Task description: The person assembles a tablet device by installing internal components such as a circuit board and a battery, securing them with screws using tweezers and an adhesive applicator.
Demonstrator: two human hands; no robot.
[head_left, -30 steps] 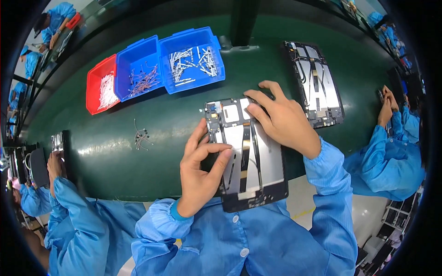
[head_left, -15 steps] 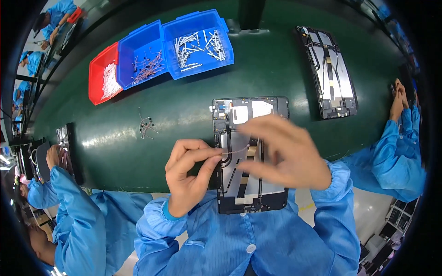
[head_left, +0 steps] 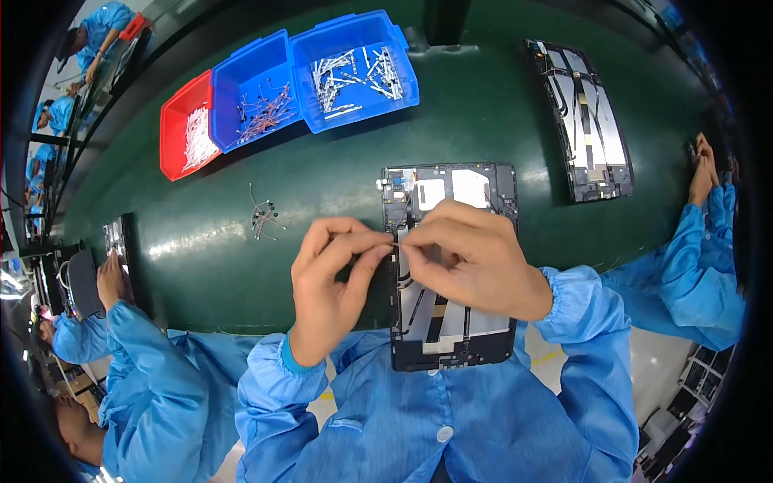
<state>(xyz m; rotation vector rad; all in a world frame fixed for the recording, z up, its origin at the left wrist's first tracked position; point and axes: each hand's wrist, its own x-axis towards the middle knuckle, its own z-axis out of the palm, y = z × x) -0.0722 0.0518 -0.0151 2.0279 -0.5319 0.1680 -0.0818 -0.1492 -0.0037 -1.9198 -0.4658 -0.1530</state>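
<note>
An opened tablet (head_left: 419, 315) with its inner boards, black cables and silver plate showing lies upright in front of me, its near end at the table's edge. Above its upper left side, my left hand (head_left: 324, 283) pinches a thin reddish wire (head_left: 397, 244) between thumb and forefinger. Fingertips of my right hand (head_left: 479, 262) are closed on the same wire, almost touching the left ones. Only a short bit of wire shows between them; the rest is hidden by the fingers. To the left, a few loose wires with small black ends (head_left: 264, 217) lie on the green table.
Farther back stand a red bin (head_left: 171, 133) of white pieces, a blue bin (head_left: 229, 76) of reddish wires and another blue bin (head_left: 322, 40) of silvery strips. A second opened tablet (head_left: 592, 129) lies at back right. Co-workers in blue sit on both sides.
My right hand, blurred and spread before, has come in to the left and closed on the wire beside my left fingertips. Both hands are slightly farther up the tablet.
</note>
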